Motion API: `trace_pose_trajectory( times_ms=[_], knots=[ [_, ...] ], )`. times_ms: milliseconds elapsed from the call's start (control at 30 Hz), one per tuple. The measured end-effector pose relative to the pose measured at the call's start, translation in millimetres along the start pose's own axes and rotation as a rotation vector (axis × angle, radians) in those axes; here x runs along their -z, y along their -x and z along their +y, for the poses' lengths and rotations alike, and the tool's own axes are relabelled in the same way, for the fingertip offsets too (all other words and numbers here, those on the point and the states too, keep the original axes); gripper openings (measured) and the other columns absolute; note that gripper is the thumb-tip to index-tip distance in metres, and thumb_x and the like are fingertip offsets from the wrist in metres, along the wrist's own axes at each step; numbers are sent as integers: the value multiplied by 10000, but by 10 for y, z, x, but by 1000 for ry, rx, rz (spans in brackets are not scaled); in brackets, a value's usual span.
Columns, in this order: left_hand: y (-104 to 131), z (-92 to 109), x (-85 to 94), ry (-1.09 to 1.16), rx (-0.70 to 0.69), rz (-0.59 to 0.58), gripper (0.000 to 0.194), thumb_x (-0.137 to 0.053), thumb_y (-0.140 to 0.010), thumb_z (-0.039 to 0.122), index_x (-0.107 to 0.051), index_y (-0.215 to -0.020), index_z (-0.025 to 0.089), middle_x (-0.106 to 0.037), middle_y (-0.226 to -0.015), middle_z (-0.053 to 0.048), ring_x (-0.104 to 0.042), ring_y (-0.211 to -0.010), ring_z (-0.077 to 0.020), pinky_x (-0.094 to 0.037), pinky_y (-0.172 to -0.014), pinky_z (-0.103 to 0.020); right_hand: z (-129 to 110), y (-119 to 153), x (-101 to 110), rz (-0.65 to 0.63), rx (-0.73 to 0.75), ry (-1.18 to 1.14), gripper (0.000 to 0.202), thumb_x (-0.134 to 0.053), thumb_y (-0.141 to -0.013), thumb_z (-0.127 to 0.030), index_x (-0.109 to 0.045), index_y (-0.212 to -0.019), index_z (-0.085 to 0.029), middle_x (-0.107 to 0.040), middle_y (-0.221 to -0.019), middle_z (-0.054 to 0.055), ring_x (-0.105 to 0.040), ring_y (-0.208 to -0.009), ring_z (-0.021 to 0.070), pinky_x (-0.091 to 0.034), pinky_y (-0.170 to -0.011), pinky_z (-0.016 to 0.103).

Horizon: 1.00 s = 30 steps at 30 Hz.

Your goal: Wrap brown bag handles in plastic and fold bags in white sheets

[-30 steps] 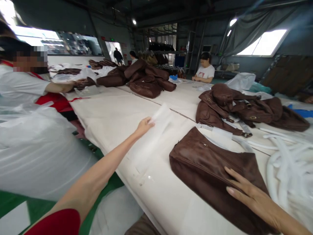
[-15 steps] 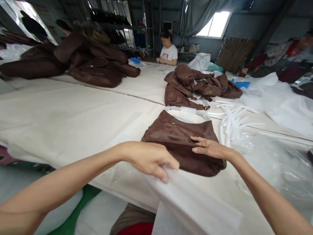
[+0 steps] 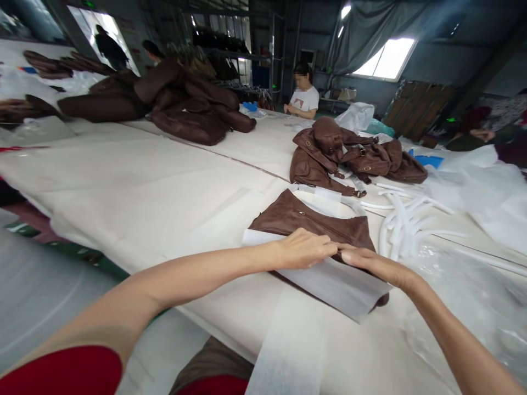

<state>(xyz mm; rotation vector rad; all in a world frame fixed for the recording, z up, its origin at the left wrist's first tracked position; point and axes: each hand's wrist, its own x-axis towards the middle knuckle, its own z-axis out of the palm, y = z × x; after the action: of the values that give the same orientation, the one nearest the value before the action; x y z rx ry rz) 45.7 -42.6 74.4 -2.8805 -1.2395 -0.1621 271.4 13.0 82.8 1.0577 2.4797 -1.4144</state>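
Observation:
A brown leather bag (image 3: 329,220) lies flat before me, its strap wrapped in white sheet material (image 3: 327,198) at the top. Across the bag's lower half is a white translucent sheet (image 3: 333,282). My left hand (image 3: 307,248) rests on the sheet at the middle of the bag, fingers curled together; what they pinch is too small to make out. My right hand (image 3: 373,264) touches the bag and the sheet's upper edge just to the right, thumb and fingers close to the left fingertips, its far fingers partly hidden.
Behind the bag lies a pile of brown bags (image 3: 325,148), with a larger brown pile (image 3: 193,118) farther left. White foam tubes (image 3: 399,219) and clear plastic (image 3: 457,296) lie to the right. A person (image 3: 302,96) is across the table.
The white sheet has moved up onto the bag's lower half. My left hand has travelled right and forward to the bag, close beside my right hand. The view has turned slightly left.

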Motion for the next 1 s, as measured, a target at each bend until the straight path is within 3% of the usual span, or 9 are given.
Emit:
trace_pose_trajectory(
  times_ms=[133,300,367,433,500,567,800,900,1000],
  knots=[
    [16,-20,-125,-32,5,49,142,-556,-921,210,-557,-1062,198,-584,-1004,-65,-613,-826,-189,-397,-522,-267,22,-57,-65,50,-1,165,868,-670,-770,-592,-433,-1470,-137,-357,-1558,129,-345,-1424,326,-244,-1193,461],
    [168,-173,129,31,80,51,416,-748,-797,291,-524,-1138,205,-573,-1170,-89,-562,-1021,-249,-453,-769,-325,46,-98,-109,116,18,195,719,-606,-829,-517,-488,-1437,-151,-434,-1515,103,-414,-1386,309,-291,-1172,436],
    [247,-330,250,151,222,-48,428,-761,-781,332,-546,-1134,221,-607,-1146,-69,-558,-1050,-257,-434,-834,-324,31,-96,-75,104,-10,210,723,-614,-822,-525,-492,-1437,-165,-434,-1516,90,-403,-1394,308,-288,-1175,432],
    [301,-501,322,260,335,-194,333,-759,-768,363,-610,-1035,229,-660,-1024,-25,-593,-979,-238,-426,-791,-290,7,-99,-27,77,-20,219,711,-622,-817,-519,-505,-1429,-178,-441,-1511,83,-412,-1389,307,-294,-1172,434],
    [325,-635,344,319,357,-304,223,-752,-758,382,-646,-887,235,-679,-862,25,-622,-843,-199,-412,-698,-252,-16,-110,15,44,-12,217,686,-620,-816,-516,-527,-1412,-188,-454,-1502,76,-426,-1379,307,-306,-1165,440],
    [322,-705,341,326,341,-338,188,-744,-758,388,-646,-813,237,-679,-792,49,-628,-775,-176,-396,-649,-235,-36,-126,36,20,0,221,661,-610,-816,-516,-554,-1389,-191,-464,-1495,67,-433,-1373,308,-317,-1159,434],
    [174,-612,365,222,330,-373,252,-749,-724,367,-651,-929,257,-709,-936,-7,-653,-922,-253,-420,-701,-276,-114,-160,53,41,-29,239,647,-653,-760,-398,-585,-1359,-166,-526,-1446,69,-517,-1293,325,-374,-1116,403],
    [123,-542,324,188,308,-409,320,-754,-706,357,-659,-995,258,-720,-1019,-39,-660,-978,-288,-454,-739,-303,-141,-145,80,43,-46,273,659,-688,-726,-344,-597,-1341,-127,-534,-1435,96,-512,-1294,326,-372,-1115,378],
    [109,-525,251,154,295,-431,351,-744,-714,378,-664,-1026,236,-723,-1066,-83,-661,-1018,-329,-478,-760,-338,-155,-121,92,43,-54,275,634,-705,-706,-273,-613,-1323,-161,-523,-1445,75,-511,-1295,309,-373,-1109,351]
  ],
)
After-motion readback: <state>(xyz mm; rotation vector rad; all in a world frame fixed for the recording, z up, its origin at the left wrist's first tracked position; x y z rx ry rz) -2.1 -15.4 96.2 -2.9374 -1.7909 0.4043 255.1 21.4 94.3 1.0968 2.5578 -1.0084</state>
